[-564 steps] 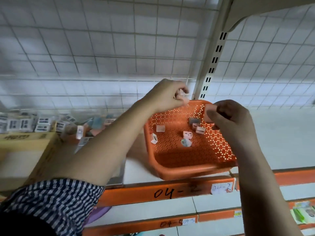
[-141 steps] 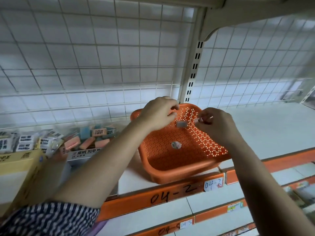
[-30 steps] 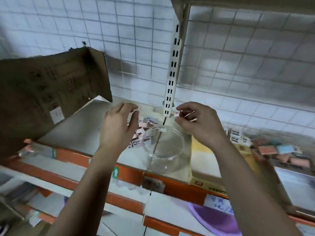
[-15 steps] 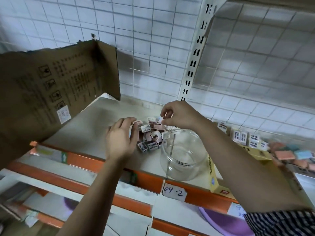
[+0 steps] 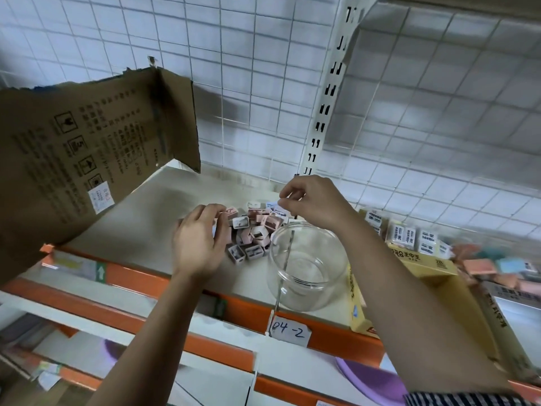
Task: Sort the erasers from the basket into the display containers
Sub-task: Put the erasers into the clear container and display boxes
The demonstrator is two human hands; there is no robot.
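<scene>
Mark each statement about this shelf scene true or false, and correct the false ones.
1. The clear jar is empty. True.
2. The small erasers lie inside the jar. False: they lie in a pile on the shelf, behind the jar's left side.
3. The label below the jar reads 04-2. True.
4. The left hand rests on the cardboard flap. False: it is at the left edge of the eraser pile, and the flap is away to its left.

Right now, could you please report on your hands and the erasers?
Left hand at eraser pile, grip unclear. Right hand pinching small eraser. Glass jar empty, beside pile.
</scene>
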